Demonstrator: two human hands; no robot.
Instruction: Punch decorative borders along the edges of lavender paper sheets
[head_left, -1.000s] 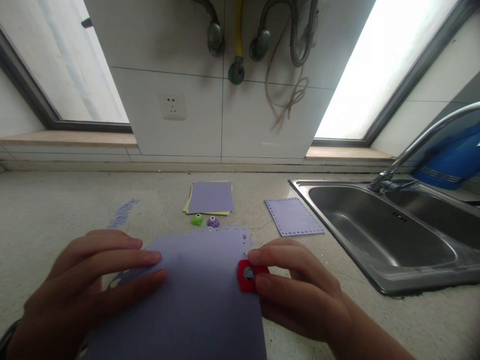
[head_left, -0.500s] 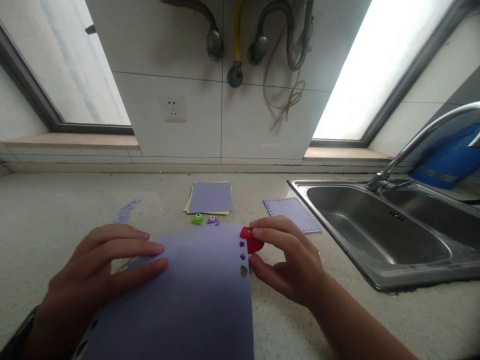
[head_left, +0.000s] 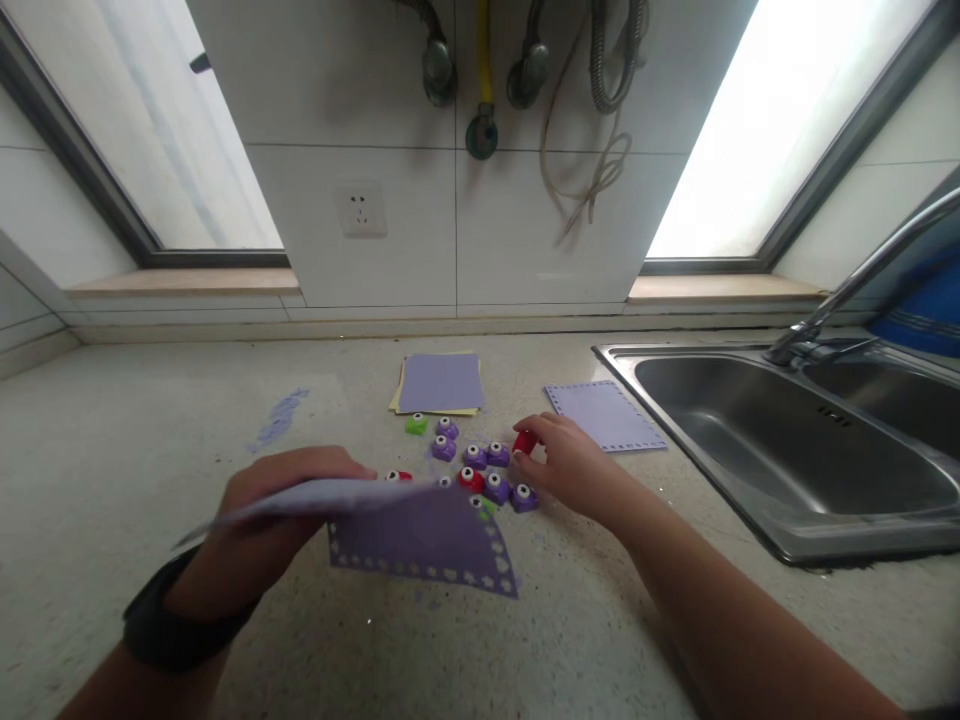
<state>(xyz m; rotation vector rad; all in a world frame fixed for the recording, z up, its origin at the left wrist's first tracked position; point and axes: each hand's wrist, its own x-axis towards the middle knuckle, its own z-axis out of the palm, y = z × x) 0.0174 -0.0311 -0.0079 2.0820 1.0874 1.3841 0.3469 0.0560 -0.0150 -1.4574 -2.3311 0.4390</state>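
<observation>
My left hand (head_left: 262, 510) grips a lilac paper sheet (head_left: 409, 530) and holds it lifted off the counter; punched shapes run along its edges. My right hand (head_left: 566, 465) reaches forward with its fingertips pinched on a small red punch (head_left: 525, 441). Several little purple, red and green punches (head_left: 484, 475) lie in a cluster on the counter, just left of that hand and behind the raised sheet.
A stack of lilac and yellow paper (head_left: 440, 384) lies at the back of the speckled counter (head_left: 150, 430). A punched lilac card (head_left: 604, 414) rests beside the steel sink (head_left: 787, 450) with its tap (head_left: 862, 280). Lilac scraps (head_left: 279, 418) lie at left.
My left hand has lifted the sheet from the counter, uncovering the cluster of punches. My right hand has carried the red punch off the sheet's edge to the far side of the cluster.
</observation>
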